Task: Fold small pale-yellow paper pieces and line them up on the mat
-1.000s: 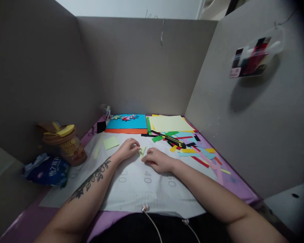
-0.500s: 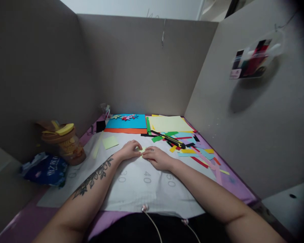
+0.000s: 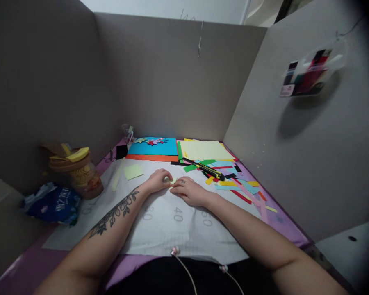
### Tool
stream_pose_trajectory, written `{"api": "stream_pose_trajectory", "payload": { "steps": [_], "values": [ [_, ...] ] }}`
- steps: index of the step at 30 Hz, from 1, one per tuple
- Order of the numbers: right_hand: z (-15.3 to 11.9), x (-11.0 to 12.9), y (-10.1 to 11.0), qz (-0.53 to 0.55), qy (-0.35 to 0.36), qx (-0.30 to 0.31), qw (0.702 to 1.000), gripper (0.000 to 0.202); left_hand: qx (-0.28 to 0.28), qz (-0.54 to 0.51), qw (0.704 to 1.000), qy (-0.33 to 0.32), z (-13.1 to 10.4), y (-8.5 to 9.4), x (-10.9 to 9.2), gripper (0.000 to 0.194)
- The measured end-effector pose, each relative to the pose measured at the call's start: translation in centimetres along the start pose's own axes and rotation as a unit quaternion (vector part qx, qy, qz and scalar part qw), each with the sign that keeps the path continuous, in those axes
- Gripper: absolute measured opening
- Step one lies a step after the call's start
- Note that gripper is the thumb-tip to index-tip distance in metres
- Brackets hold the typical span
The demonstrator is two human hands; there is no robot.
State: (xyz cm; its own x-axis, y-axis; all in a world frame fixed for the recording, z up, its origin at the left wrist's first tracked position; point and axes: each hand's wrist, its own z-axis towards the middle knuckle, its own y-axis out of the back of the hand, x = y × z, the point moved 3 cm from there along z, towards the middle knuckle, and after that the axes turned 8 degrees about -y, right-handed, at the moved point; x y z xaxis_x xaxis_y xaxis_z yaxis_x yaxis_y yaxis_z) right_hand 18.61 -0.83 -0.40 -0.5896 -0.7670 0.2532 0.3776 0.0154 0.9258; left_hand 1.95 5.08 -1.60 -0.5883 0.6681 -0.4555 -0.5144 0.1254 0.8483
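Paper (image 3: 173, 180): pale yellow-green, on the mat (image 3: 160, 239) between the hands, largely covered.
Left hand (image 3: 158, 180): fingers curled, tips at the paper's left edge; whether they pinch it, I cannot tell.
Right hand (image 3: 191, 191): fingers nearly straight, tips over the paper's near right part; any grip is hidden.
Change: a second ago the paper showed more, standing up in part; now it lies lower under the fingers, so a fold is probably being pressed.
Square (image 3: 133, 172): flat, left of the left hand.
Cutter (image 3: 210, 170): on strips (image 3: 238, 187), far right.
Stars (image 3: 156, 142): on a blue sheet (image 3: 150, 150), far side.
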Motion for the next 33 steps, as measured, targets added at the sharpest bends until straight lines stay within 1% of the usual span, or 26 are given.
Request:
{"api": "stream_pose_trajectory", "payload": {
  "steps": [4, 7, 9, 12, 15, 16, 18, 20, 21, 22, 24, 26, 28, 33],
  "values": [
    [-0.1, 0.1, 0.1, -0.009, 0.008, -0.001, 1.000, 0.027, -0.025, 0.012, 0.999, 0.019, 0.1, -0.2, 0.1, 0.015],
    [-0.3, 0.0, 0.0, -0.007, 0.021, -0.016, 1.000, 0.027, -0.033, 0.009, 0.999, 0.023, 0.1, 0.1, 0.3, 0.016],
    [-0.4, -0.2, -0.1, -0.001, 0.028, -0.031, 0.999, 0.026, -0.025, -0.008, 1.000, 0.004, 0.0, 0.4, 0.4, 0.017],
    [-0.5, -0.4, -0.2, 0.022, 0.037, -0.047, 0.998, 0.025, -0.004, -0.038, 0.998, -0.040, -0.1, 1.0, 0.1, 0.017],
    [-0.5, -0.4, 0.0, 0.063, 0.030, -0.063, 0.996, 0.025, 0.010, -0.055, 0.997, -0.057, -0.1, 1.5, -0.3, 0.012],
    [-0.4, -0.5, 0.2, 0.078, 0.014, -0.078, 0.994, 0.024, 0.010, -0.064, 0.996, -0.056, -0.1, 1.7, -0.4, 0.010],
    [-0.3, -0.9, 0.6, 0.110, -0.051, -0.130, 0.984, 0.021, -0.001, -0.098, 0.994, -0.038, -0.2, 1.9, -0.7, 0.009],
    [0.0, -1.6, 0.9, 0.143, -0.142, -0.188, 0.961, 0.016, -0.027, -0.142, 0.990, -0.002, -0.3, 2.2, -0.9, 0.011],
    [0.1, -2.0, 0.9, 0.160, -0.185, -0.205, 0.948, 0.013, -0.044, -0.160, 0.986, 0.017, -0.4, 2.3, -1.0, 0.012],
    [0.3, -2.3, 0.8, 0.178, -0.219, -0.211, 0.936, 0.011, -0.064, -0.173, 0.982, 0.031, -0.5, 2.3, -1.2, 0.012],
    [0.7, -2.7, 0.4, 0.212, -0.265, -0.203, 0.919, 0.009, -0.106, -0.189, 0.975, 0.047, -0.6, 2.3, -1.6, 0.012],
    [1.1, -2.9, 0.1, 0.236, -0.285, -0.195, 0.908, 0.008, -0.143, -0.201, 0.967, 0.064, -0.6, 2.3, -2.1, 0.012],
    [1.2, -2.8, 0.0, 0.248, -0.289, -0.201, 0.902, 0.008, -0.165, -0.213, 0.960, 0.079, -0.6, 2.1, -2.5, 0.013],
    [1.3, -2.5, -0.1, 0.253, -0.292, -0.210, 0.898, 0.011, -0.192, -0.245, 0.946, 0.087, -0.6, 1.6, -3.2, 0.016]
  ]
}}
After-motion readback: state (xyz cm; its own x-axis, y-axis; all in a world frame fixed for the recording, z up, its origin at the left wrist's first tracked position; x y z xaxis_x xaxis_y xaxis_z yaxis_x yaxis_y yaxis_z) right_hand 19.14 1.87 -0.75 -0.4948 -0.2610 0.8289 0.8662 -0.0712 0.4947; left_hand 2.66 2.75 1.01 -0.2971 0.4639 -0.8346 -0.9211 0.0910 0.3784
